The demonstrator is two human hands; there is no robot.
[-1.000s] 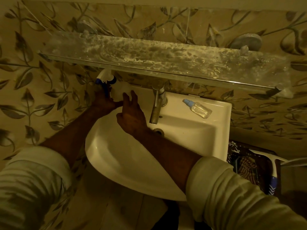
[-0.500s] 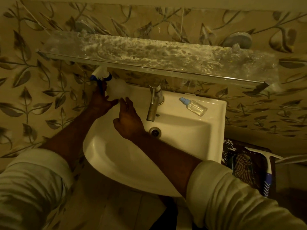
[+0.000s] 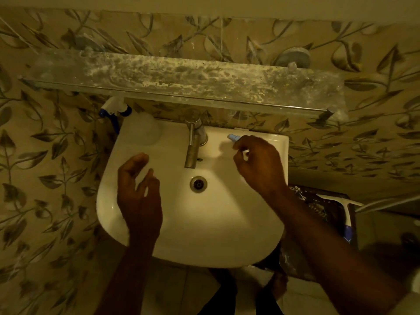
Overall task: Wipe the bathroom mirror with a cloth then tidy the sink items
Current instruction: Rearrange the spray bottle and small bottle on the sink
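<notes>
The tidying part of the task seems to be in hand, not the wiping: no cloth is in either hand, and I cannot see the mirror itself.

At the far left of the sink (image 3: pixel 109 201), on its back corner, the spray bottle (image 3: pixel 138 130) stands upright with its white and blue trigger head tucked under the stained glass shelf (image 3: pixel 181 76). The left hand (image 3: pixel 139 194) hovers over the left side of the basin, fingers loosely spread and holding nothing. In the middle, the tap (image 3: pixel 193 148) reaches over the drain (image 3: pixel 198 183).

To the right of the tap, the right hand (image 3: pixel 259 164) comes down on the small bottle (image 3: pixel 234 138) that lies on the back ledge; only its light blue cap shows (the body is hidden under the fingers). The fingers curl narrowly around it, but I cannot tell if they already press it.

The next move, I judge, is to close the grip and lift the bottle. The low shelf and the tap stand close, so the lift needs care. At far right, beside the sink, a squeegee (image 3: pixel 347 214) leans, well apart from the hands.
</notes>
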